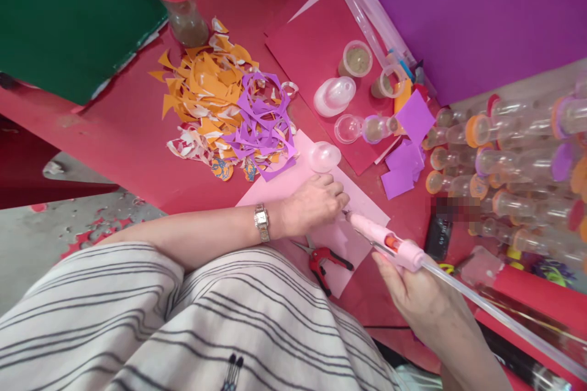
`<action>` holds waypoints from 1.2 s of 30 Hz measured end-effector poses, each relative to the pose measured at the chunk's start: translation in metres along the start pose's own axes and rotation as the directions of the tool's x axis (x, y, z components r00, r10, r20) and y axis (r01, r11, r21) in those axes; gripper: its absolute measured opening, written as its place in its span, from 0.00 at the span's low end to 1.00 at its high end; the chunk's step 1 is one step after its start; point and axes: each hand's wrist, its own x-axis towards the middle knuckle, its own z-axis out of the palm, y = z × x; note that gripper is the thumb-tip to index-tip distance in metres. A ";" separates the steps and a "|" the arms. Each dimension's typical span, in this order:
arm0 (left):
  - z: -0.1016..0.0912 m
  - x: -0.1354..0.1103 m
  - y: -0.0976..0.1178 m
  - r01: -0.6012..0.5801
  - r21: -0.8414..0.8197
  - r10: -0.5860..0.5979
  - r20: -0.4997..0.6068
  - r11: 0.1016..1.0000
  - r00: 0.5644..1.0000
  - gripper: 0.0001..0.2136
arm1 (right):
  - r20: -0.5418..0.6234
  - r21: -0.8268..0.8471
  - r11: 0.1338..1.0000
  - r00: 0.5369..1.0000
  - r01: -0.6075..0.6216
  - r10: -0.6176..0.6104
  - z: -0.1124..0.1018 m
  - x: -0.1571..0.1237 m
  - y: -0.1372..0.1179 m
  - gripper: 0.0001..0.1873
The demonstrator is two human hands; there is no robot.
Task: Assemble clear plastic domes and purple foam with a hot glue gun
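Observation:
In the head view, my right hand (413,293) is wrapped round a pink hot glue gun (373,229), with a long clear glue stick (495,305) running out of its back end. Its nozzle points at the curled fingers of my left hand (316,201), almost touching them. Those fingers are closed, and what they hold is hidden. Just beyond them a clear plastic cup (324,157) rests on a pink sheet (367,198). Red-handled snips (323,263) lie on the sheet's near side, below my left wrist.
Orange and purple paper scraps (215,91) are heaped at the left. Cups of sand (358,60) and clear cups stand on red sheets (302,43). Purple paper squares (403,168) lie right of these. Several joined-cup pieces (509,162) crowd the right, beside a dark phone-like device (439,235).

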 end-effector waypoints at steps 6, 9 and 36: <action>0.001 0.000 0.000 0.014 0.002 -0.014 0.018 1.000 1.000 0.09 | 0.007 -0.013 1.000 1.000 -0.003 0.003 0.000 0.001 -0.002 0.28; 0.000 0.000 0.001 0.021 0.001 -0.021 0.033 1.000 0.999 0.09 | 0.018 -0.005 1.000 1.000 -0.012 0.012 0.001 0.001 -0.001 0.28; 0.001 0.000 0.001 0.012 0.002 -0.012 0.002 1.000 1.000 0.11 | 0.008 0.029 0.999 0.999 -0.044 0.044 0.005 0.002 -0.004 0.29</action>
